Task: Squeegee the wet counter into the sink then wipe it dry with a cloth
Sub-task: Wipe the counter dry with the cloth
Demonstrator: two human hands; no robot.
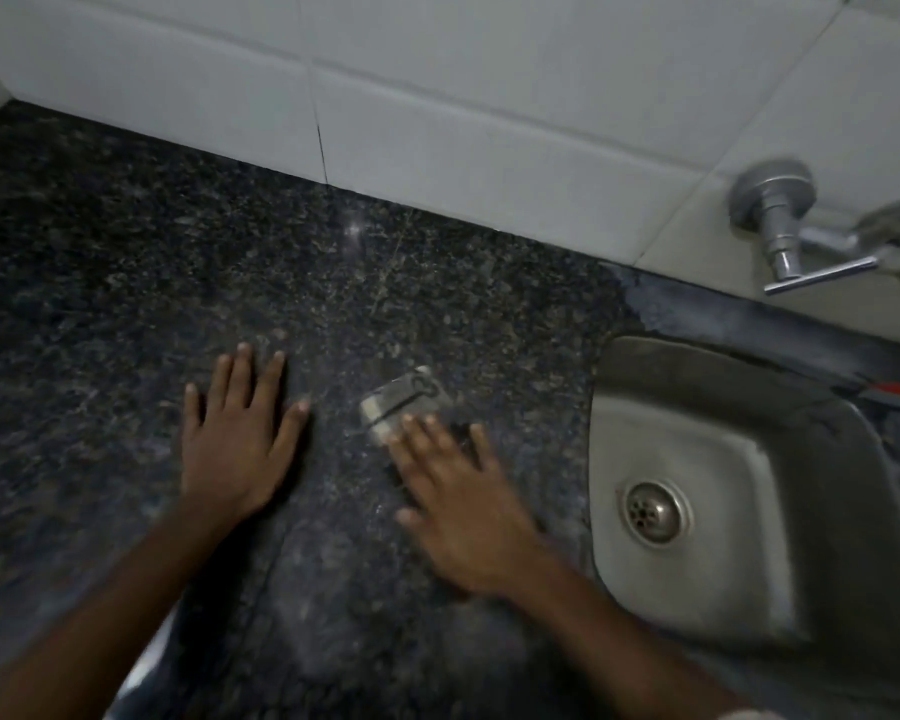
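Small grey block [405,402], maybe squeegee, too blurred to be sure, lies on worktop [126,252]. Long axis slants up-right toward sink [614,459]. Right hand [463,506] nearer, fingers [417,433] spread flat, tips touching block. Left hand [235,439] flat, spread, holding nothing.

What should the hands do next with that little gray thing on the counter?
Probably the right hand should close on the small gray tool at its fingertips. Both hands are open and flat on the dark counter, holding nothing, and the sink waits just to the right.
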